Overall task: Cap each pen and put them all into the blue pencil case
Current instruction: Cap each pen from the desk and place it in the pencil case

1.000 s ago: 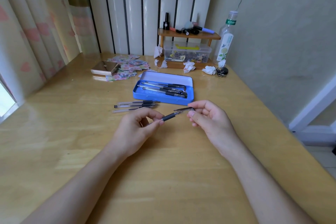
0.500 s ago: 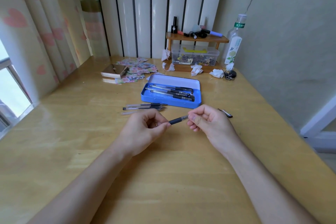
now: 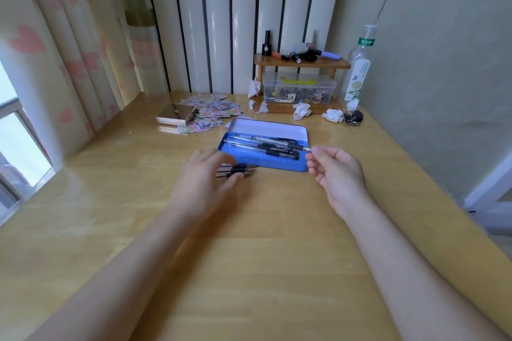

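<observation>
The blue pencil case (image 3: 277, 166) lies open in the middle of the wooden table, with several black-gripped pens (image 3: 260, 146) inside. My right hand (image 3: 339, 171) is at the case's right end. It pinches the end of one pen (image 3: 300, 148), which lies over the pens in the case. My left hand (image 3: 203, 174) is blurred, with fingers apart, and hovers over a few loose pens (image 3: 242, 170) on the table just left of the case. It partly hides them. I cannot tell whether these pens have caps.
Behind the case are scattered stickers (image 3: 213, 111), a gold box (image 3: 174, 116), crumpled tissues (image 3: 302, 111), keys (image 3: 353, 117), a small wooden shelf (image 3: 302, 63) over a clear plastic box (image 3: 299, 88), and a bottle (image 3: 358, 69). A window is at the left, a wall at the right.
My left hand let go of the pen and moved forward over the loose pens. My right hand carried the pen from in front of me to the case.
</observation>
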